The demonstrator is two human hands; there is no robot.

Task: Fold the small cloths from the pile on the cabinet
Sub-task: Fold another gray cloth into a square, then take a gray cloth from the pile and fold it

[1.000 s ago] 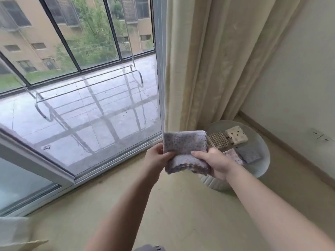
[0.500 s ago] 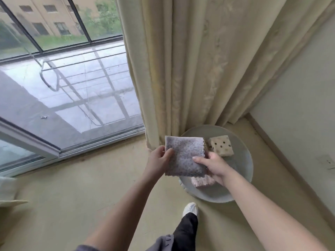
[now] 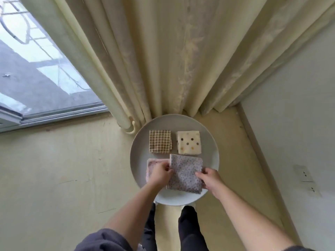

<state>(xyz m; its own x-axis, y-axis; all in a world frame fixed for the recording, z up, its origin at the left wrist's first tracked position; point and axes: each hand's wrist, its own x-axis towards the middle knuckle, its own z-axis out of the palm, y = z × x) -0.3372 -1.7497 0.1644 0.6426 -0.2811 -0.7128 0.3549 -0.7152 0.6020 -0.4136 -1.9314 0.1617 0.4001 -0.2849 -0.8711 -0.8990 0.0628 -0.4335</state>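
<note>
Lilac-grey, small-flowered fabric: the folded cloth [image 3: 185,175] sits square over the near half of the cabinet top [image 3: 137,151], held between my two hands. My left hand [image 3: 160,173] pinches its left edge, with thumb and fingers curled onto the fabric. My right hand [image 3: 211,179] grips its right edge in the same way, the fingers lying on top of the cloth. I cannot tell whether the cloth lies fully flat on the surface.

Under my left hand lies a folded pink cloth [image 3: 150,164], and the lilac-grey cloth overlaps its right side. On the far half of the round white top, a brown checked cloth [image 3: 160,144] lies to the left and a cream dotted cloth [image 3: 189,144] to the right. Both are folded square, lie side by side and do not touch.

A cream curtain [image 3: 163,60] hangs behind the top and reaches the pale floor [image 3: 63,169]. The window [image 3: 36,69] is at the far left, and a white wall [image 3: 299,115] with a socket [image 3: 304,173] is at the right. My dark trouser legs [image 3: 188,227] show below the near rim.
</note>
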